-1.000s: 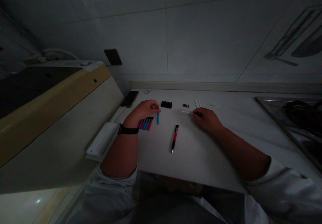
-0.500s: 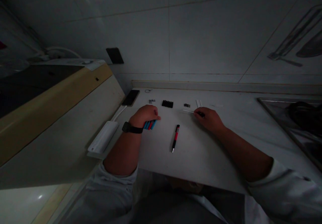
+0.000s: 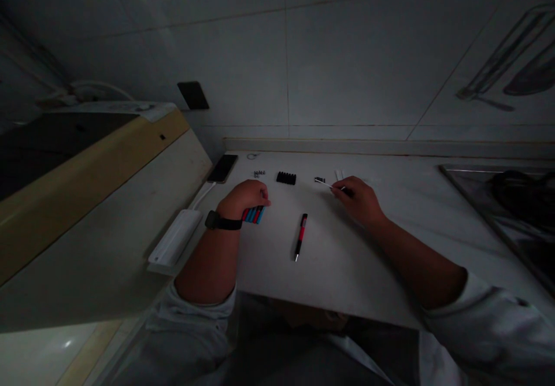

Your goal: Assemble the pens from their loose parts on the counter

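My left hand (image 3: 243, 199), with a black watch at the wrist, rests curled over a row of several red and blue pen barrels (image 3: 254, 215) on the white counter (image 3: 347, 259). My right hand (image 3: 359, 200) pinches a thin white refill (image 3: 324, 184) whose tip points left toward a small dark pile of parts (image 3: 319, 179). A finished red and black pen (image 3: 300, 236) lies between my hands, tip toward me.
At the back lie a black block of pen parts (image 3: 287, 178), tiny springs (image 3: 259, 173), white refills (image 3: 339, 174) and a phone (image 3: 222, 168). A white power strip (image 3: 173, 241) sits at the left edge, beside a slanted cabinet. A steel sink (image 3: 511, 212) is at right.
My left hand set the blue barrel down with the row and now covers it, curled. My right hand lifted the white refill slightly toward the dark parts.
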The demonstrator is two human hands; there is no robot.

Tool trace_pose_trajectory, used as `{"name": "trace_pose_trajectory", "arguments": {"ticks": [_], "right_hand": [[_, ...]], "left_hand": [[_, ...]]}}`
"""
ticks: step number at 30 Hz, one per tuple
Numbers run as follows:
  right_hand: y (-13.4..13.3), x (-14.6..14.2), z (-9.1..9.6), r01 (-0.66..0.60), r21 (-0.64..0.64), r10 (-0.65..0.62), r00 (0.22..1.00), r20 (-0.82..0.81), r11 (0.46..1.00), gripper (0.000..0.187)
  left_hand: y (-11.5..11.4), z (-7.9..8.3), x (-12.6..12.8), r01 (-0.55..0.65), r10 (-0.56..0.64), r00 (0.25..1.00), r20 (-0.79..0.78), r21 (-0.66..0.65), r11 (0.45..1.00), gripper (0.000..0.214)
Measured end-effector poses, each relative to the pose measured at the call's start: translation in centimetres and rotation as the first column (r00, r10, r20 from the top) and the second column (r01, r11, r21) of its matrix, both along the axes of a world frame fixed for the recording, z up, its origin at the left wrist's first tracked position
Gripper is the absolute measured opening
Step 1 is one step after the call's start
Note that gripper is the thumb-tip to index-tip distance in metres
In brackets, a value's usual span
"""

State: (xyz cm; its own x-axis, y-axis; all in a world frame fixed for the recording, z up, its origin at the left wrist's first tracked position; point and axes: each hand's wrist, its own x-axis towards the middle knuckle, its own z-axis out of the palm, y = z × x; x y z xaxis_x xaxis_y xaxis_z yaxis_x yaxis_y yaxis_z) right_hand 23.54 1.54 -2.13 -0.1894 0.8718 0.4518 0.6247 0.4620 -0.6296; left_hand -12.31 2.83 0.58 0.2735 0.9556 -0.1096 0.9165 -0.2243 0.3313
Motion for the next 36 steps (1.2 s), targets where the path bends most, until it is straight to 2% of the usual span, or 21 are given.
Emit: {"name": "trace_pose_trajectory", "arguments": {"ticks": [5,8,11,13,17,20,22,24,33,36], "right_hand": [[0.0,-0.2,-0.2,-0.014,-0.162,-0.016,0.983,-0.184,0.987,0.04],[0.1,-0.5,-0.2,-0.074,-0.288,-0.025,0.945,-0.327,0.955,0.043],[0.1,-1.0,0.0,-0.143,-0.345,-0.045,0.874,-0.484,0.928,0.045],[-0.2,-1.5,0.0,-0.213,-0.388,-0.055,0.816,-0.575,0.897,0.046],[-1.1,-2.7,0.1,-0.354,-0.436,-0.091,0.682,-0.726,0.827,0.047],[-1.6,-3.3,0.2,-0.425,-0.416,-0.106,0.586,-0.804,0.804,0.044],[-1.8,-3.5,0.2,-0.443,-0.405,-0.125,0.537,-0.834,0.8,0.043],[-1.8,-3.6,0.2,-0.426,-0.415,-0.154,0.525,-0.837,0.804,0.042],[-1.2,-2.7,0.6,-0.329,-0.42,-0.232,0.482,-0.845,0.846,0.041],[-1.1,-2.4,0.8,-0.281,-0.407,-0.227,0.505,-0.833,0.869,0.04]], "left_hand": [[-0.1,0.2,-0.1,-0.016,0.016,1.0,0.02,0.015,1.0,0.012],[-0.3,1.0,1.0,-0.02,0.01,0.992,0.122,0.082,0.996,0.014],[-0.9,1.6,3.7,0.054,-0.104,0.944,0.313,0.165,0.985,0.019],[-1.7,1.5,6.2,0.056,-0.146,0.887,0.438,0.211,0.976,0.024],[-3.5,0.3,10.5,0.077,-0.203,0.811,0.549,0.244,0.967,0.028],[-4.2,-0.8,12.1,0.089,-0.2,0.762,0.616,0.207,0.974,0.029],[-4.1,-1.4,12.3,0.082,-0.173,0.724,0.668,0.166,0.983,0.026],[-3.7,-1.8,12.2,0.07,-0.147,0.703,0.696,0.137,0.988,0.021],[-2.7,-2.0,11.1,0.058,-0.121,0.726,0.677,0.114,0.992,0.016],[-2.4,-2.1,11.0,0.005,-0.07,0.7,0.711,0.094,0.996,0.015]]}}
